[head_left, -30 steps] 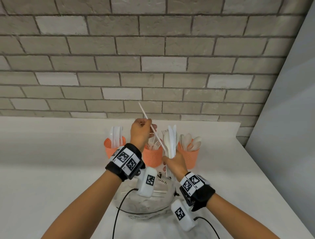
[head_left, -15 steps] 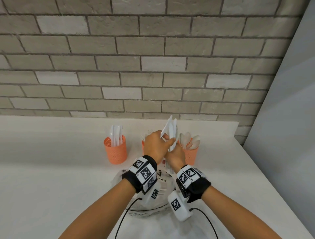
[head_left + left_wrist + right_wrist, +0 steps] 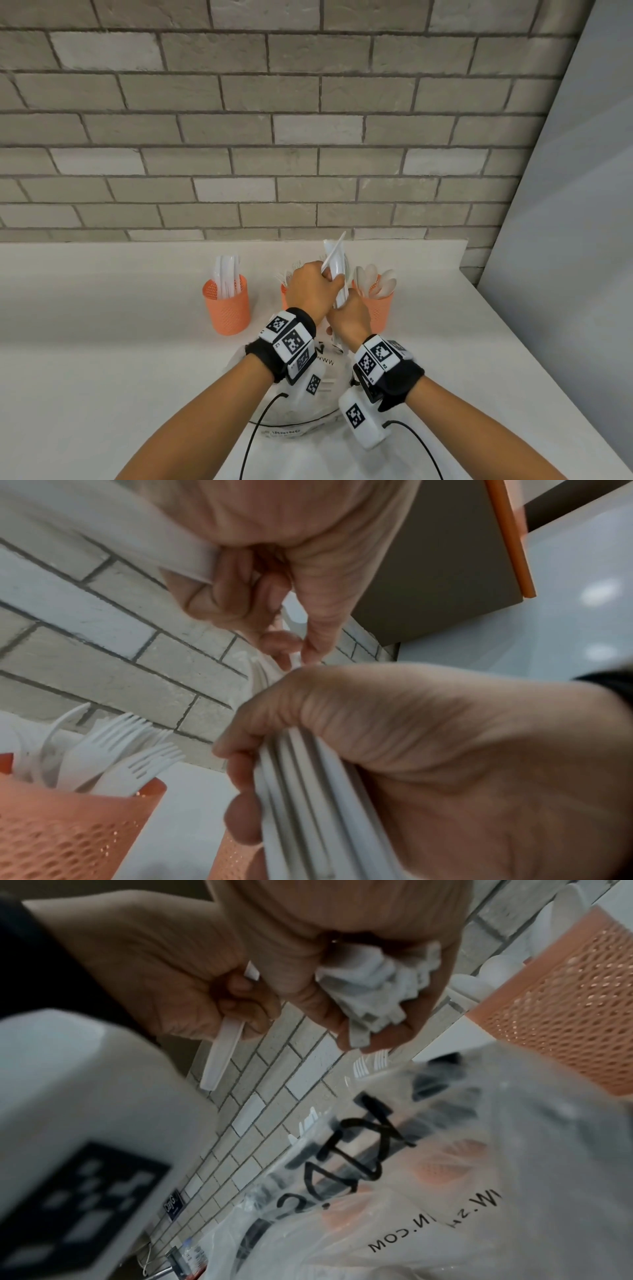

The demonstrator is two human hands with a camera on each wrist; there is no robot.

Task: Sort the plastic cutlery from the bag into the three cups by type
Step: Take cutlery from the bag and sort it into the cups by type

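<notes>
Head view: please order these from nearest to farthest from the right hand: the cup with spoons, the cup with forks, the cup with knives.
Measured from the right hand:
1. Cup with spoons, just to its right, nearly touching in the picture.
2. Cup with forks, to its left, mostly hidden behind the left hand.
3. Cup with knives, far left, standing apart.

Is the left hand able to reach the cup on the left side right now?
Probably yes. The left hand already holds one white piece, but the left cup stands apart on the counter with nothing between them.
</notes>
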